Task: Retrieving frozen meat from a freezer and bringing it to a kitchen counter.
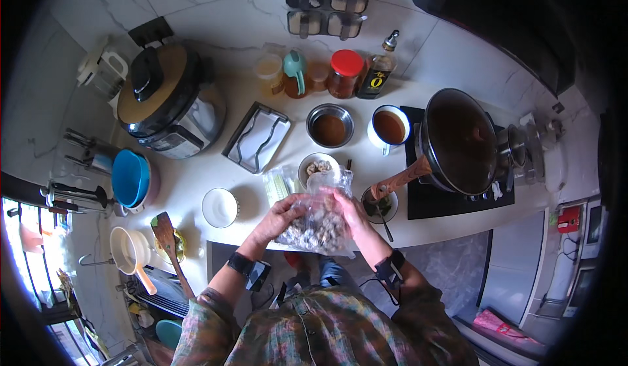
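Between my two hands is a clear plastic bag [318,228] filled with small grey-brown lumps, perhaps dried mushrooms. My left hand [283,217] grips its left side, and my right hand [352,214] grips the upper right. The bag hangs over the counter's front edge, its upper part reaching across the rim of a white bowl [319,162]. Several of the same pale lumps [319,166] lie inside that bowl. To the left, partly under my left hand, a clear packet with green stripes [276,188] rests on the counter. A small bowl with dark greens and a spoon [386,204] stands right of my right hand.
A wok with a wooden handle [461,140] sits on the black cooktop [412,209]. Behind the bag stand a steel bowl [330,125] and an enamel mug [388,128] of brown liquid. Left are an empty white bowl [220,208], a rack tray [257,138] and a pressure cooker [167,106].
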